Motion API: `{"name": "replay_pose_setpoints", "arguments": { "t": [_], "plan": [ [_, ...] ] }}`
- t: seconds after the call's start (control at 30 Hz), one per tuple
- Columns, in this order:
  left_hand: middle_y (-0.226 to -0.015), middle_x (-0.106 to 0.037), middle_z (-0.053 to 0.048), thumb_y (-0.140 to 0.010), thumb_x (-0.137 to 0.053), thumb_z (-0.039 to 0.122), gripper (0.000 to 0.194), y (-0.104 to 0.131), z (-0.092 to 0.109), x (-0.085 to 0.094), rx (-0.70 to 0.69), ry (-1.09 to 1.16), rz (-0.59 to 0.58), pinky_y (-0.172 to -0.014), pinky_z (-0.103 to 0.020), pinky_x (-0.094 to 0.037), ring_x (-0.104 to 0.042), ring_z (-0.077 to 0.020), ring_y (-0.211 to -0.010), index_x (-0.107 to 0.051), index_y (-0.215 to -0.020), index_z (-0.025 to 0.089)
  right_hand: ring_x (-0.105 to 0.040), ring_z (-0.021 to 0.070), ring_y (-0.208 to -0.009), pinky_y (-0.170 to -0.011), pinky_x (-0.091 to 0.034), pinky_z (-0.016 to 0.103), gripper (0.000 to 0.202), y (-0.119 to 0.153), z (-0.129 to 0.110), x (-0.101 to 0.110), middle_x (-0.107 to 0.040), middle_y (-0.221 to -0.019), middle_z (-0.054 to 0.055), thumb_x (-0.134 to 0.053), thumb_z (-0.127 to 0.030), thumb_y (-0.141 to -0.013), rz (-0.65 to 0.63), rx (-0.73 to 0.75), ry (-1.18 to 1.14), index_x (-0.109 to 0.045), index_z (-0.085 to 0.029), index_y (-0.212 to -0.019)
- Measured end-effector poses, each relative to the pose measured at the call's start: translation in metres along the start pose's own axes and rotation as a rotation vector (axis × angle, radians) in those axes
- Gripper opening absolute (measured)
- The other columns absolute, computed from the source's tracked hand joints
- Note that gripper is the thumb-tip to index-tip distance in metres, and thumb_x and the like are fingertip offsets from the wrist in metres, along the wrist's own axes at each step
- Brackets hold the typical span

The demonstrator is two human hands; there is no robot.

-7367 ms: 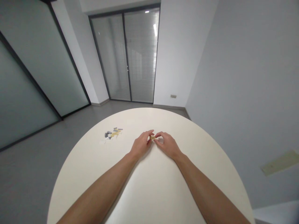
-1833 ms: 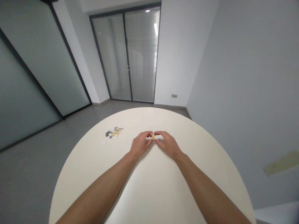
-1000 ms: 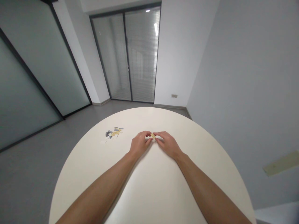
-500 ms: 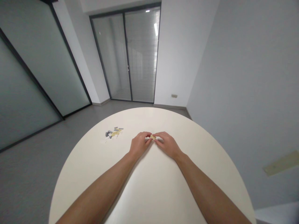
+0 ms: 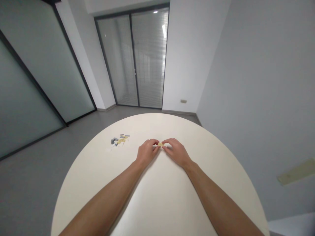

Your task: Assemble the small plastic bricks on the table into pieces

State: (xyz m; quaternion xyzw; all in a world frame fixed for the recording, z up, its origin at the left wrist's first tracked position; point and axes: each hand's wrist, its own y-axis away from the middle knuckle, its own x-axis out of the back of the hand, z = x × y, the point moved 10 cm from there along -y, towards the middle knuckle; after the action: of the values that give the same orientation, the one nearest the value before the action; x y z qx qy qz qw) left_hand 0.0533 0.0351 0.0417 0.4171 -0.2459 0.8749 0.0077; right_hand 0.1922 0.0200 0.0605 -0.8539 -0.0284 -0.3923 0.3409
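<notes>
Between my two hands, over the middle of the round white table [image 5: 157,196], is a small pale yellow piece [image 5: 160,144] that looks like a toy building brick. My left hand [image 5: 148,151] pinches its left side with thumb and fingers. From the right, my right hand [image 5: 176,151] holds the other side between thumb and index finger. The fingertips cover part of the piece, so its exact shape is hard to make out. To the left lies a loose pile of small grey, dark, white and yellow pieces [image 5: 120,140], apart from both hands.
The table's curved far edge [image 5: 155,114] is beyond my hands. A glass door with blinds [image 5: 150,65] stands behind it, frosted panels [image 5: 46,65] are at left, and a grey wall [image 5: 265,91] runs close along the right.
The yellow piece has turned slightly between my fingers and looks more level. My right fingertips have shifted a little; the pile and forearms look the same.
</notes>
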Motion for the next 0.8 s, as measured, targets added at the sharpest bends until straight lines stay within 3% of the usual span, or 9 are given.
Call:
{"name": "replay_pose_setpoints", "arguments": {
  "t": [0.43, 0.8],
  "plan": [
    [-0.111, -0.069, -0.002, -0.092, -0.057, 0.025, 0.027, 0.0004, 0.0016, -0.0013, -0.028, 0.075, 0.007, -0.083, -0.026, -0.054, -0.064, -0.0156, -0.101, -0.064, -0.118, 0.026, -0.062, 0.0217, -0.1, -0.091, -0.048, 0.038, 0.013, -0.0001, 0.0008, 0.0006, -0.071, -0.105, 0.004, -0.059, -0.028, -0.093, 0.012, 0.004, 0.02, -0.066, -0.025, -0.104],
    [-0.111, -0.069, -0.002, -0.092, -0.056, 0.024, 0.021, 0.0008, 0.0042, -0.0004, -0.051, 0.086, 0.011, -0.081, -0.027, -0.055, -0.063, -0.0167, -0.103, -0.064, -0.112, 0.025, -0.063, 0.0223, -0.1, -0.091, -0.049, 0.04, 0.016, -0.001, -0.0003, 0.0016, -0.072, -0.104, 0.005, -0.057, -0.032, -0.095, 0.025, 0.021, 0.02, -0.067, -0.025, -0.105]
  ]
}}
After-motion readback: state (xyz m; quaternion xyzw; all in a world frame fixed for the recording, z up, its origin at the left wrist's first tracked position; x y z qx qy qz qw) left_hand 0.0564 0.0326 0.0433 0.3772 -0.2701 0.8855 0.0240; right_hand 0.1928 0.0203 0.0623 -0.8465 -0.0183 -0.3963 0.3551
